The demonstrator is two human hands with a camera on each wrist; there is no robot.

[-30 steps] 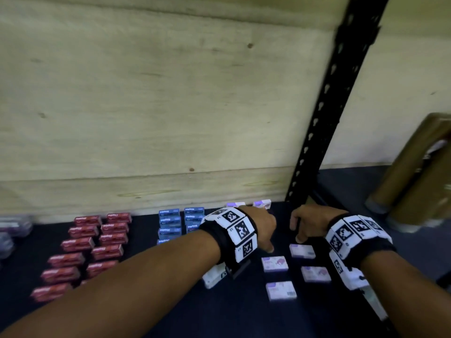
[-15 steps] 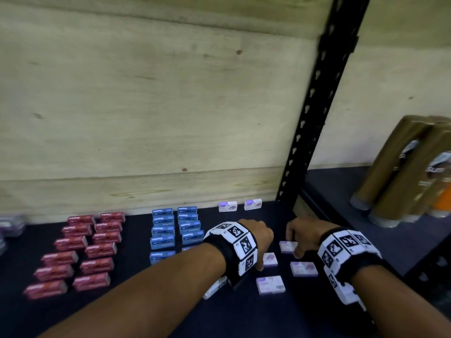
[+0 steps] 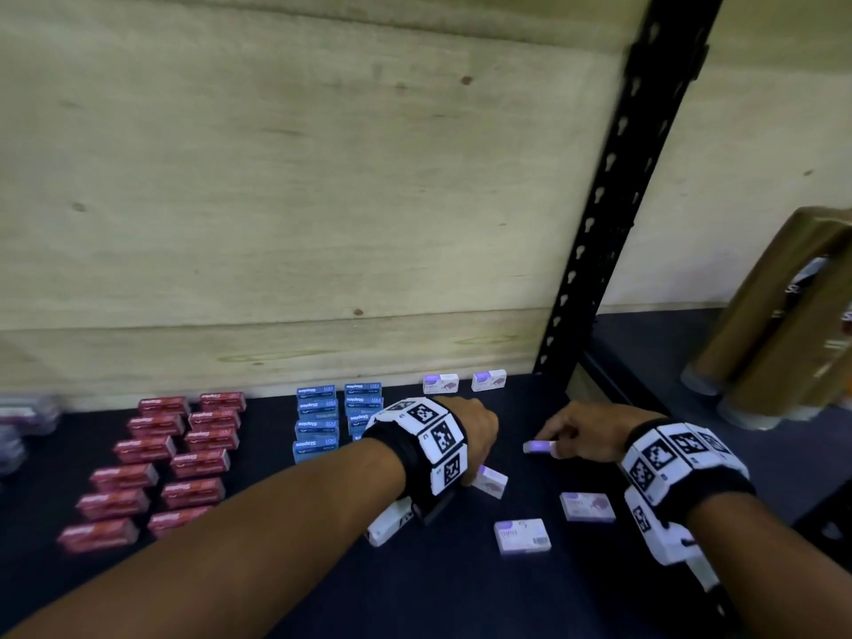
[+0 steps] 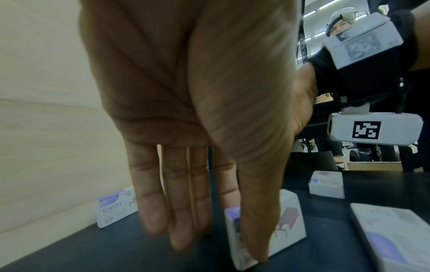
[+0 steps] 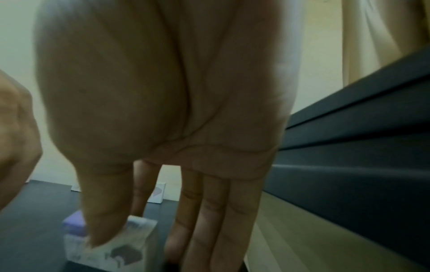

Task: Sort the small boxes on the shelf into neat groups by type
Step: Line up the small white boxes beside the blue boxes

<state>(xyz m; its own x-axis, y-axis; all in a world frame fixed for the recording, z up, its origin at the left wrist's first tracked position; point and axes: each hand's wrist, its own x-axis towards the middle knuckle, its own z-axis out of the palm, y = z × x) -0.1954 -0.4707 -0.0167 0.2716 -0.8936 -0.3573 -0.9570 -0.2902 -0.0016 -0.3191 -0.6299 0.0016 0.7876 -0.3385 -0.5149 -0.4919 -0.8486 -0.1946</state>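
Small white-and-purple staple boxes lie on the black shelf point(image 3: 461, 592). My left hand point(image 3: 479, 433) pinches one box point(image 3: 492, 481) between thumb and fingers; in the left wrist view this box point(image 4: 288, 220) stands on edge under the thumb. To its right, my right hand point(image 3: 553, 442) pinches another box point(image 3: 537, 447), seen in the right wrist view as the box point(image 5: 111, 244) under the thumb. Two white boxes point(image 3: 588, 505) point(image 3: 523, 537) lie flat nearer me. Two more point(image 3: 440, 383) point(image 3: 488, 379) stand against the back wall. Red boxes point(image 3: 175, 454) and blue boxes point(image 3: 320, 422) sit in rows to the left.
A plywood wall point(image 3: 322, 200) closes the back. A black perforated upright point(image 3: 594, 251) stands just right of my hands, with brown rolls point(image 3: 783, 325) on the neighbouring shelf beyond it. Clear purple-tinted containers point(image 3: 23, 417) sit at the far left.
Both hands were lying over flat white boxes; now each has tipped one up off the shelf in its fingers. The view has shifted slightly left.
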